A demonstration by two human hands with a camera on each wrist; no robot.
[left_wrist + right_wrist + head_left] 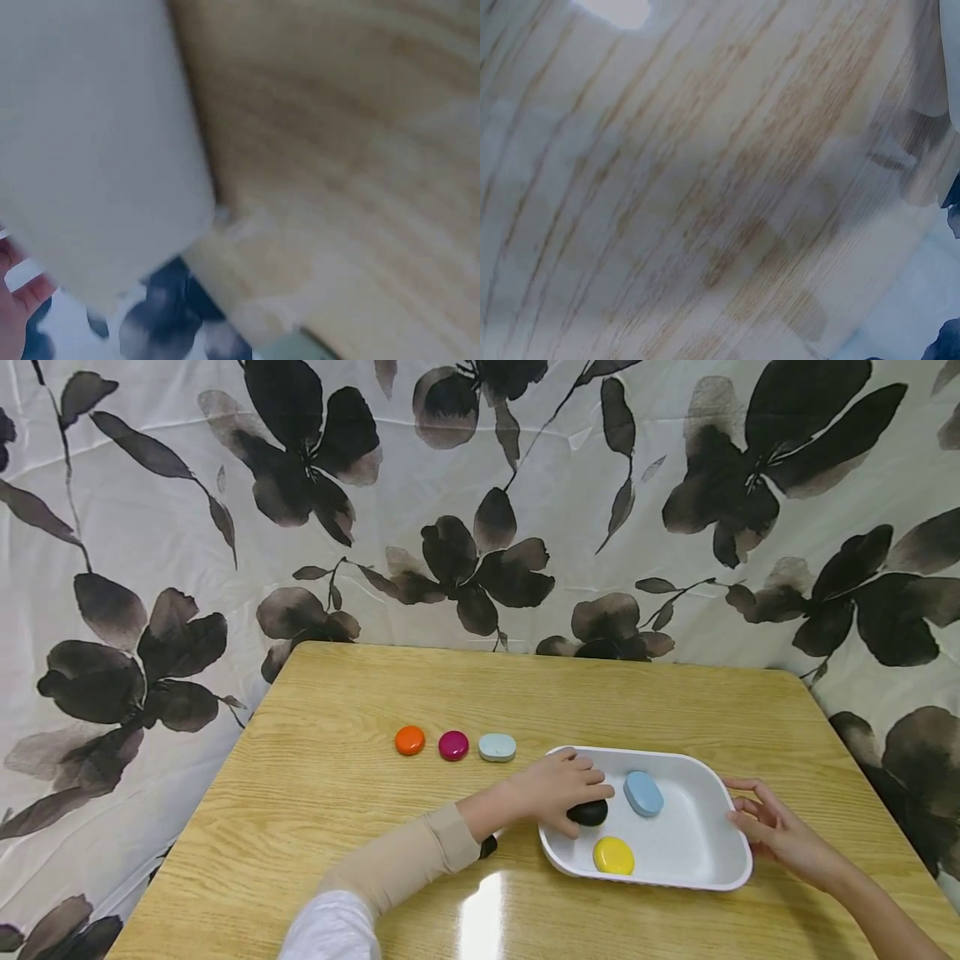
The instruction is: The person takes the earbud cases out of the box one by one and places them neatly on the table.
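In the head view, a white tray (693,843) sits toward the table's right side. My left hand (558,789) reaches over its left end and grips a smooth black pebble-like piece (589,813) between thumb and fingers. A blue oval piece (643,793) and a yellow rounded piece (613,856) lie inside the tray. At the opposite end, my right hand (772,827) holds the tray's rim with thumb and fingers. The left wrist view is blurred, with the tray's side (97,135) large and part of a hand at the lower left.
Left of the tray, an orange piece (409,740), a magenta piece (453,746) and a pale blue oval piece (497,747) form a row on the wooden table (315,827). A floral cloth (600,510) hangs behind the table's back edge. The right wrist view shows mostly wood grain.
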